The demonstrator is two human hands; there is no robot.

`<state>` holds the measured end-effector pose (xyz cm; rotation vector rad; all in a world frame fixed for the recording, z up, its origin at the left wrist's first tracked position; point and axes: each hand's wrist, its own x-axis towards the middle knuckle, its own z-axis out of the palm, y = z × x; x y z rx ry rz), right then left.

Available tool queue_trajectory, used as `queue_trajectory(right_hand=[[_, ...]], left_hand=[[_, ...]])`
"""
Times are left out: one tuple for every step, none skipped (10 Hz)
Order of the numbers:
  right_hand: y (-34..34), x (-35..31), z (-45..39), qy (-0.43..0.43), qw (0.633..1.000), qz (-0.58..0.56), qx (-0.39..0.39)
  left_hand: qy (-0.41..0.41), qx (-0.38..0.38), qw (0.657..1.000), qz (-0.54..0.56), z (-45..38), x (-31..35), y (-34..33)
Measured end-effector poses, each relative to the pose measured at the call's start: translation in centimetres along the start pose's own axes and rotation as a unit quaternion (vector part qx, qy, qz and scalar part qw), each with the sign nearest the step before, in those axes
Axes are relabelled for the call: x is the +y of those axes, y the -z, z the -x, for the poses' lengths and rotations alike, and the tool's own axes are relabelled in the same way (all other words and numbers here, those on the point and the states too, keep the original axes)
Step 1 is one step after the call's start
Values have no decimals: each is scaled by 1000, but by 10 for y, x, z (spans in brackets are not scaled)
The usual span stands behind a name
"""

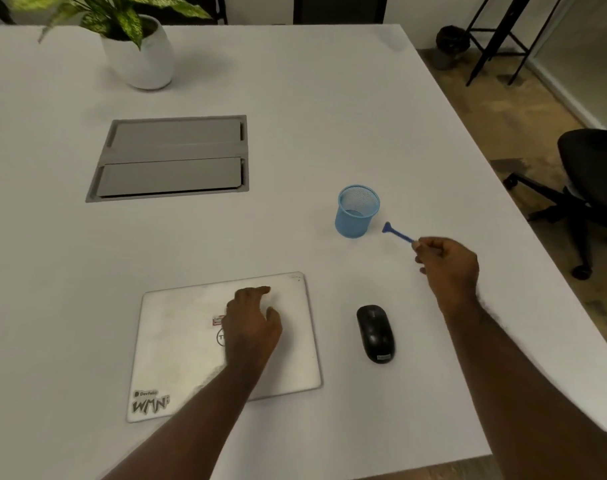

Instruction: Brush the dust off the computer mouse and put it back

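Note:
A black computer mouse (375,333) lies on the white table (295,133), just right of a closed silver laptop (177,341). My right hand (446,263) is beyond the mouse and pinches the handle of a small blue brush (397,232), whose head points toward a blue mesh cup (357,211). The brush tip is just to the right of the cup, apart from it. My left hand (252,323) hovers over or rests on the laptop lid with fingers loosely spread and nothing in it.
A grey recessed cable hatch (172,159) sits in the table's middle. A potted plant in a white pot (139,53) stands at the far left. The table's right edge runs diagonally; a black office chair (586,188) stands on the floor beyond it.

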<state>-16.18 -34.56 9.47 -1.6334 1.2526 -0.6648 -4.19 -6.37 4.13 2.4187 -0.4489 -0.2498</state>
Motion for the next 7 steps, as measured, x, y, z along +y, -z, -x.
queue_trajectory(right_hand=[[-24,-26,-26,12,1000,1,-1],[-50,-40,-46,5,1000,17,-9],[-67,-43,-58,47,992,112,-39],[-81,-42,-63,115,963,235,-67],[-95,-43,-61,161,925,334,-87],[-104,-50,-53,173,901,390,-85],[-102,-51,-39,216,881,421,-3]], left_hand=[[-43,-5,987,-154,-8,-27,10],[-99,7,956,-277,-9,-55,9],[-100,-13,949,-298,-10,-69,9],[-112,-38,945,-304,-11,-78,8],[-113,-66,946,-297,-11,-87,6],[-120,-61,948,-290,-13,-94,6],[-129,-53,950,-279,-15,-92,9]])
